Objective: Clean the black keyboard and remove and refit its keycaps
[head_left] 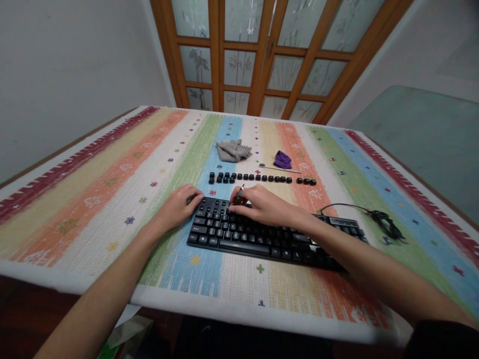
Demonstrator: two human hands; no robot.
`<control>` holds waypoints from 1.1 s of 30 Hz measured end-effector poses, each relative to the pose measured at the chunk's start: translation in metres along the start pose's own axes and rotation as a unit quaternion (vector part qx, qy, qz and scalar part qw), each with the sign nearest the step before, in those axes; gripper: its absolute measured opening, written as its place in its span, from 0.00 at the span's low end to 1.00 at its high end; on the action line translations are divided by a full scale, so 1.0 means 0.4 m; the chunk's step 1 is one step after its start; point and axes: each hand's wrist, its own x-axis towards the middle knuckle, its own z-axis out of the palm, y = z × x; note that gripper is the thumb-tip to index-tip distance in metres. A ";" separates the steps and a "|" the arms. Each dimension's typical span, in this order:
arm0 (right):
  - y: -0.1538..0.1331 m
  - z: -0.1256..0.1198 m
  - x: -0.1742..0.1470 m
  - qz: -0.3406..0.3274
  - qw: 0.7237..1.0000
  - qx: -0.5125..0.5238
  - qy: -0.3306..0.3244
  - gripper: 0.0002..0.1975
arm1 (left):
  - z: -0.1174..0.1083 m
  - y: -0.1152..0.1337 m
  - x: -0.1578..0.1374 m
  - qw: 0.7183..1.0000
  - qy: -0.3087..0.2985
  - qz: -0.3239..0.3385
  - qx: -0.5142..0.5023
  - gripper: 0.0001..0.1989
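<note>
A black keyboard [245,248] lies flat on the table, some keycaps gone from its upper rows. At its upper left corner is my left hand [184,202], fingers curled and thumb on the edge, gripping it. My right hand [258,202] hovers over the keyboard's upper left part, fingers pinched around a small tool with a shiny metal part [240,192]; most of the tool is hidden by the fingers. Beyond the keyboard, loose black keycaps [264,178] stand in a row, doubled up at its left end.
Past the keycaps lie a crumpled grey cloth [234,150], a bunched purple cloth [282,160] and a thin rod [280,168]. The keyboard's bundled cable [387,225] rests to the right. A striped tablecloth [149,174] covers the table; wooden glass doors [258,50] stand behind.
</note>
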 end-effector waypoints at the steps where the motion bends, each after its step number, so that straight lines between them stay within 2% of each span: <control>1: 0.003 -0.001 0.003 0.003 1.000 0.013 0.004 0.08 | 0.000 0.001 0.000 1.000 -0.001 0.000 0.000 0.15; 7: 0.021 -0.010 0.044 0.014 0.999 0.047 0.001 0.07 | -0.001 0.002 0.001 1.000 -0.002 0.000 0.003 0.16; 9: 0.031 -0.012 0.057 0.020 0.995 0.092 -0.014 0.06 | -0.001 0.001 0.001 1.000 -0.003 0.002 0.001 0.15; 14: 0.067 -0.007 0.077 0.100 0.955 0.279 -0.022 0.07 | -0.003 0.002 0.002 1.000 -0.001 0.002 -0.003 0.15; 18: 0.089 -0.005 0.078 0.152 0.927 0.343 0.000 0.12 | -0.007 0.005 0.000 1.000 -0.002 0.002 -0.004 0.15; 21: 0.091 -0.010 0.071 0.168 0.913 0.371 0.012 0.14 | -0.009 0.014 0.000 1.000 0.024 -0.002 -0.010 0.15; 26: 0.075 -0.022 0.054 0.177 0.893 0.413 0.027 0.14 | -0.028 0.063 0.006 0.995 0.071 0.015 -0.062 0.14; 30: 0.067 -0.020 0.050 0.172 0.862 0.474 0.053 0.13 | -0.049 0.133 0.012 0.991 0.083 0.075 -0.071 0.16; 33: 0.061 -0.014 0.049 0.180 0.836 0.513 0.079 0.11 | -0.046 0.175 0.016 0.989 0.106 0.082 -0.061 0.19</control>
